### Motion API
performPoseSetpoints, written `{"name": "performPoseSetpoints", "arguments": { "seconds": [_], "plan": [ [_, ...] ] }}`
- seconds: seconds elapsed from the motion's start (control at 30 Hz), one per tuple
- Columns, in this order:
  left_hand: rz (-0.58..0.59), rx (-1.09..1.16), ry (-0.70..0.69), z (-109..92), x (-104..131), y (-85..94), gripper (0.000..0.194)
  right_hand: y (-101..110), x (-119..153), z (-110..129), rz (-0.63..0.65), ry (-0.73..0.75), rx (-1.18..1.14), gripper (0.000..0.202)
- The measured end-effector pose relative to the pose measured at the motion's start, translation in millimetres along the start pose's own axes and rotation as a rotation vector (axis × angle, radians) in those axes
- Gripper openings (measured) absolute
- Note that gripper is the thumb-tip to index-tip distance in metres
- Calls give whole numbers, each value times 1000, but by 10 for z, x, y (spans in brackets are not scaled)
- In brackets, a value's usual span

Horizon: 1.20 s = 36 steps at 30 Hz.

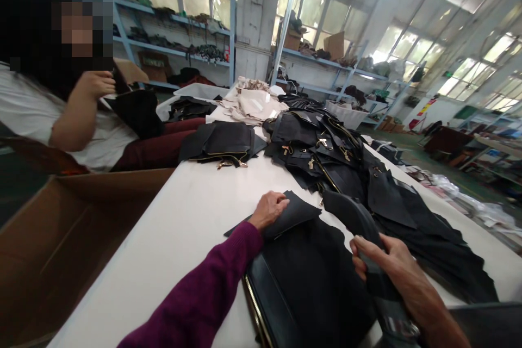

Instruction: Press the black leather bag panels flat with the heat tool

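Note:
My left hand [269, 209], in a purple sleeve, has its fingers bent and together at the upper edge of a black leather-like panel [296, 215]. That panel lies at the top of a black bag piece [305, 277] with a gold zip [255, 302] along its left side. My right hand [381, 261] is wrapped round a long, curved black piece [353, 212], raised over the bag piece's right side. Near the lower end of that curved piece a silvery fitting [402, 327] shows; I cannot make out its exact kind.
Black bag pieces [326, 147] with gold zips and pulls are heaped along the white table [179, 228]. Another small stack [228, 141] lies further left. Beige pieces [256, 103] are at the back. A cardboard box [81, 217] and a seated person [93, 114] holding black material are at left.

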<state>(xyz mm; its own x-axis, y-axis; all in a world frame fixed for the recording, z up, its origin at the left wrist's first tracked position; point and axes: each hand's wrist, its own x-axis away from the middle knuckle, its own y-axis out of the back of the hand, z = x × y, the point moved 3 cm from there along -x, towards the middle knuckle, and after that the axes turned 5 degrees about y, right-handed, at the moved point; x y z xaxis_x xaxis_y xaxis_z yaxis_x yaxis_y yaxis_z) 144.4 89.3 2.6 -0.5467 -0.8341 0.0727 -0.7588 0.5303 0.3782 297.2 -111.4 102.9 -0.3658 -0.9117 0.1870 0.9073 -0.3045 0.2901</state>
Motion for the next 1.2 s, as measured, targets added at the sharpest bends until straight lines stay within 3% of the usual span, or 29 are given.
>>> {"name": "performPoseSetpoints", "arguments": {
  "seconds": [0.1, 0.2, 0.33, 0.43, 0.67, 0.83, 1.0, 1.1, 1.2],
  "plan": [
    [-145, -61, 47, 27, 48, 102, 24, 67, 227, -38, -6, -7, 39, 30],
    [-178, -67, 96, 0, 121, 23, 33, 52, 384, -72, 5, 9, 63, 32],
    [-55, 69, 162, -83, 210, -107, 23, 47, 535, -124, -1, 24, 81, 33],
    [65, 240, 214, -133, 365, -108, 15, 89, 687, -149, -6, 29, 86, 34],
    [100, 602, 269, -279, 1106, -78, 18, 104, 1245, -6, 5, 87, 110, 34],
    [76, 816, 270, -458, 1641, -95, 15, -91, 1577, 28, 84, 154, 118, 28],
    [122, 908, 234, -585, 2104, -66, 18, -293, 1707, -17, 154, 155, 106, 26],
    [30, 955, 260, -552, 2263, 18, 18, -282, 1708, 41, 105, 185, 153, 31],
    [-167, 1039, 280, -486, 2296, 208, 19, -164, 1718, 95, -17, 191, 218, 33]
  ]
}}
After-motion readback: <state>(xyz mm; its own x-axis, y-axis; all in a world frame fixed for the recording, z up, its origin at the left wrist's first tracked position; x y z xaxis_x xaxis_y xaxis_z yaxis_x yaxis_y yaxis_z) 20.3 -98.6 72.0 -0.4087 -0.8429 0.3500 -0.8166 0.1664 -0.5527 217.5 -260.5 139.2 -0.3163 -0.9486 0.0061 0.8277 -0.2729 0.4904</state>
